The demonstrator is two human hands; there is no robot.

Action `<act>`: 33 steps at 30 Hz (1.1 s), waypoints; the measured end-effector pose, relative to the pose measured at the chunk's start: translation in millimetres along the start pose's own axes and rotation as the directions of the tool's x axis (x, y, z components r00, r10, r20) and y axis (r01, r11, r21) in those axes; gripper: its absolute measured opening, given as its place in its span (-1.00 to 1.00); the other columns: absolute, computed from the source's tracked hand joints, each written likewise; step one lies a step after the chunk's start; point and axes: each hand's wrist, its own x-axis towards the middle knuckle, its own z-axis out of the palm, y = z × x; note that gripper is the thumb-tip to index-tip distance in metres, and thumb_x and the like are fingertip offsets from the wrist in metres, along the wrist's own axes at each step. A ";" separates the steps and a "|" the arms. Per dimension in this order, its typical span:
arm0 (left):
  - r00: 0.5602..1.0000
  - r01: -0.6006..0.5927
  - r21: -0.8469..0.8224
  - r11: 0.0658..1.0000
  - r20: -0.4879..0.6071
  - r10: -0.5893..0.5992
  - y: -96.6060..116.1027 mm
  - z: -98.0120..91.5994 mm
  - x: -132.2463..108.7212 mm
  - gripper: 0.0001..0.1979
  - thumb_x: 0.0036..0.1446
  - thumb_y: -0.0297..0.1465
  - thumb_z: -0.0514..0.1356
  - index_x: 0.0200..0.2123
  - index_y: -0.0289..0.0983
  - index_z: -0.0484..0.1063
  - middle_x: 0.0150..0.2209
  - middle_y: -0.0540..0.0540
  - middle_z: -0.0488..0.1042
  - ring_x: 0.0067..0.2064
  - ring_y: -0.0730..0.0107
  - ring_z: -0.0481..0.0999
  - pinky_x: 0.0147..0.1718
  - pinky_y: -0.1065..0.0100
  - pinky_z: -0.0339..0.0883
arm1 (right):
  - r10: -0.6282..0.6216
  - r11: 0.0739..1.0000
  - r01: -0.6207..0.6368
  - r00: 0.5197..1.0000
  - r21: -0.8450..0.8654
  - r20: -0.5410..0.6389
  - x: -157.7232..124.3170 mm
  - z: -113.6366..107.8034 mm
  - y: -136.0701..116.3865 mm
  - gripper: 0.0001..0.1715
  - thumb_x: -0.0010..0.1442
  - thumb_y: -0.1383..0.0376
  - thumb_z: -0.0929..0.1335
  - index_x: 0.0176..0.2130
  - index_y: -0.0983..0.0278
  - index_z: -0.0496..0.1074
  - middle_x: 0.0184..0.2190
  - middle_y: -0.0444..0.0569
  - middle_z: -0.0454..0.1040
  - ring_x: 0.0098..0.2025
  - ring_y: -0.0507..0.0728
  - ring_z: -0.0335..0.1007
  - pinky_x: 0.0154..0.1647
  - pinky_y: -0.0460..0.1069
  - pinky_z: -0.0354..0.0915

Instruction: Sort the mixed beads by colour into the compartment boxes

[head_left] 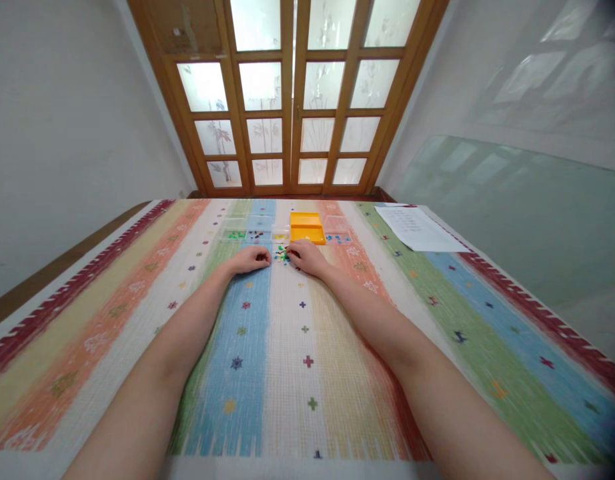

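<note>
Wooden double doors [291,127] with frosted glass panes are seen at the far end. A table is covered by a striped cloth [287,360], on which all the smaller objects are laid out. At the far right, a sheet of paper [415,229] is placed flat; its lines of writing are too small to be read. Both forearms are extended across the cloth. The left hand [251,260] is rested with the fingers curled inward and the thumb close to them; whether anything is held cannot be told. The right hand [307,257] is held with its fingertips narrowly bunched at the edge of a small heap; whether a piece is pinched cannot be made out.

Beyond the hands, containers are arranged in a row. The yellow box [307,219] is opened, its two halves showing; its near edge is partly hidden by the right hand. To its left are set three clear boxes, in which green pieces [236,235], dark red pieces [258,234] and yellow pieces [280,237] are contained, from left to right. To its right, blue pieces [339,238] are contained in another clear box [336,223]. Between the hands, mixed pieces [282,255], green, blue and pale among them, are scattered loosely on the cloth.
</note>
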 end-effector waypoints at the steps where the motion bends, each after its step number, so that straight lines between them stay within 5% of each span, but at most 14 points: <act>1: 1.000 0.005 -0.016 1.000 -0.013 -0.005 -1.1 0.6 -0.1 -0.77 0.19 -0.21 0.28 -0.27 -0.28 0.57 -0.34 -0.05 0.53 -0.30 0.34 0.43 -0.27 0.34 0.29 | -0.001 1.000 0.001 1.000 0.000 -0.001 0.0 0.1 0.3 -0.80 0.39 0.31 0.34 -0.17 0.24 0.60 -0.21 0.02 0.61 -0.15 0.18 0.42 -0.10 0.00 0.18; 7: 0.976 0.024 -0.245 0.969 -0.204 -0.076 -8.7 2.2 0.0 -0.75 0.17 -0.18 0.30 -0.28 -0.26 0.50 -0.34 -0.03 0.49 -0.33 0.38 0.41 -0.30 0.35 0.30 | 0.004 1.000 -0.005 1.000 0.019 0.006 -0.1 -0.4 0.8 -0.80 0.39 0.31 0.35 -0.16 0.23 0.60 -0.20 0.02 0.62 -0.15 0.18 0.42 -0.08 0.00 0.19; 11: 0.899 0.025 -0.364 0.931 -0.400 -0.181 -20.0 0.5 2.1 -0.78 0.15 -0.21 0.31 -0.29 -0.24 0.46 -0.39 0.00 0.44 -0.39 0.42 0.38 -0.34 0.37 0.30 | 0.009 1.000 -0.009 1.000 0.022 0.005 0.0 0.4 1.6 -0.81 0.39 0.32 0.35 -0.16 0.23 0.60 -0.20 0.02 0.61 -0.14 0.18 0.42 -0.07 0.00 0.18; 16: 0.627 0.074 -0.372 0.925 -0.704 -0.333 -42.3 -8.6 1.3 -0.83 0.13 -0.28 0.28 -0.27 -0.26 0.46 -0.43 0.01 0.44 -0.42 0.41 0.37 -0.39 0.38 0.27 | 0.004 0.999 -0.004 1.000 0.036 0.001 0.0 0.9 2.1 -0.81 0.40 0.31 0.35 -0.18 0.23 0.60 -0.21 0.01 0.61 -0.14 0.17 0.42 -0.07 0.00 0.19; 19: 0.465 0.086 -0.393 0.916 -0.797 -0.386 -54.5 -16.5 -1.5 -0.85 0.12 -0.31 0.27 -0.29 -0.27 0.46 -0.43 0.00 0.46 -0.41 0.41 0.39 -0.39 0.40 0.28 | 0.005 0.999 -0.005 1.000 0.040 0.001 -0.3 0.3 1.6 -0.81 0.39 0.31 0.34 -0.18 0.23 0.59 -0.21 0.01 0.60 -0.14 0.17 0.42 -0.06 0.00 0.19; 22: 0.392 0.060 -0.451 0.890 -0.809 -0.437 -60.6 -22.5 -3.9 -0.83 0.10 -0.32 0.27 -0.27 -0.28 0.48 -0.40 -0.03 0.50 -0.41 0.42 0.42 -0.38 0.41 0.30 | 0.005 0.999 -0.005 1.000 0.047 -0.001 -0.7 0.1 1.4 -0.80 0.39 0.32 0.34 -0.17 0.23 0.60 -0.20 0.01 0.60 -0.13 0.17 0.42 -0.06 0.00 0.19; 26: 0.370 0.015 -0.559 0.829 -0.767 -0.524 -60.8 -27.9 -6.8 -0.75 0.05 -0.31 0.28 -0.20 -0.30 0.51 -0.32 -0.07 0.57 -0.43 0.46 0.43 -0.39 0.41 0.33 | 0.011 0.999 -0.011 1.000 0.044 0.003 -1.0 0.3 1.8 -0.80 0.39 0.32 0.34 -0.18 0.23 0.60 -0.20 0.02 0.60 -0.14 0.17 0.42 -0.07 0.00 0.19; 31: 0.469 0.019 -0.648 0.761 -0.667 -0.579 -58.4 -34.4 -11.2 -0.51 0.02 -0.27 0.32 0.04 -0.28 0.52 -0.17 -0.13 0.64 -0.45 0.50 0.46 -0.43 0.45 0.32 | 0.013 0.999 -0.014 1.000 0.037 0.013 -0.4 0.1 1.2 -0.80 0.39 0.32 0.34 -0.17 0.23 0.60 -0.20 0.02 0.60 -0.13 0.17 0.41 -0.07 0.00 0.18; 33: 0.475 0.020 -0.665 0.746 -0.651 -0.592 -58.2 -35.6 -12.1 -0.46 0.03 -0.28 0.31 0.11 -0.27 0.49 -0.14 -0.14 0.65 -0.45 0.52 0.46 -0.43 0.45 0.33 | 0.010 0.999 -0.011 1.000 0.036 0.016 -0.2 -0.1 0.9 -0.79 0.40 0.31 0.33 -0.16 0.23 0.60 -0.20 0.02 0.60 -0.13 0.17 0.40 -0.07 0.00 0.18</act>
